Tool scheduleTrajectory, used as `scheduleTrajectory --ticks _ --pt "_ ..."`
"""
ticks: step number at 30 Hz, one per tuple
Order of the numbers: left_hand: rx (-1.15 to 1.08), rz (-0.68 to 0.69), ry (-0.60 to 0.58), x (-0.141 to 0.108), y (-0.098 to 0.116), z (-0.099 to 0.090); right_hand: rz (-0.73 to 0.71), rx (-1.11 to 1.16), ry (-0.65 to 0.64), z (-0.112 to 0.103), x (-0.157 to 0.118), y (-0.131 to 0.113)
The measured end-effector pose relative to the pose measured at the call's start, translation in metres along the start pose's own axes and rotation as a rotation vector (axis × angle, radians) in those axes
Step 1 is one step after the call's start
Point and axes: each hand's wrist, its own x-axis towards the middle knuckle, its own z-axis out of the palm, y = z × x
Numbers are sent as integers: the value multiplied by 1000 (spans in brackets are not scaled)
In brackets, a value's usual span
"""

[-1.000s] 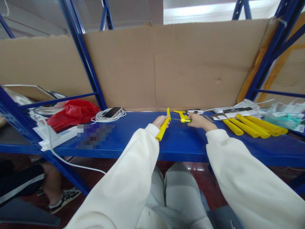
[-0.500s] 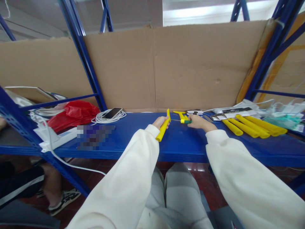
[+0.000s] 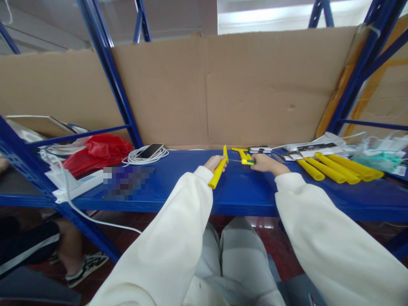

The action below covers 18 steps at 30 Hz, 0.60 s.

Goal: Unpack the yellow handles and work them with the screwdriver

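Observation:
My left hand (image 3: 213, 163) is closed round a yellow T-shaped handled piece (image 3: 217, 175), its tube-like handle slanting down toward me and its crosspiece at the top. My right hand (image 3: 265, 163) grips a screwdriver (image 3: 245, 162) with a yellow and green handle. The thin shaft points left and meets the yellow piece near its crosspiece; the tip itself is too small to make out. Just behind the screwdriver, another yellow T-shaped piece (image 3: 241, 151) lies on the blue shelf (image 3: 178, 187).
Several yellow tubular handles (image 3: 338, 170) lie at the right beside white packaging (image 3: 321, 146). On the left are a phone (image 3: 151, 150) on a coiled white cable (image 3: 132, 158), a red plastic bag (image 3: 102, 151) and a white power strip (image 3: 81, 185). Cardboard (image 3: 255, 89) walls the back.
The screwdriver's handle has turned a little in my right hand, showing more yellow than before. Both hands and the yellow piece stay in place.

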Motion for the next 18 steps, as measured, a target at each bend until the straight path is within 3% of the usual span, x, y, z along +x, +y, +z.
scheduleTrajectory --ticks 9,18 --pt "3 18 23 -2 0 1 -37 60 -44 -2 -2 0" --pt "-22 -4 -12 3 -1 -1 -7 -11 15 -2 -4 0"
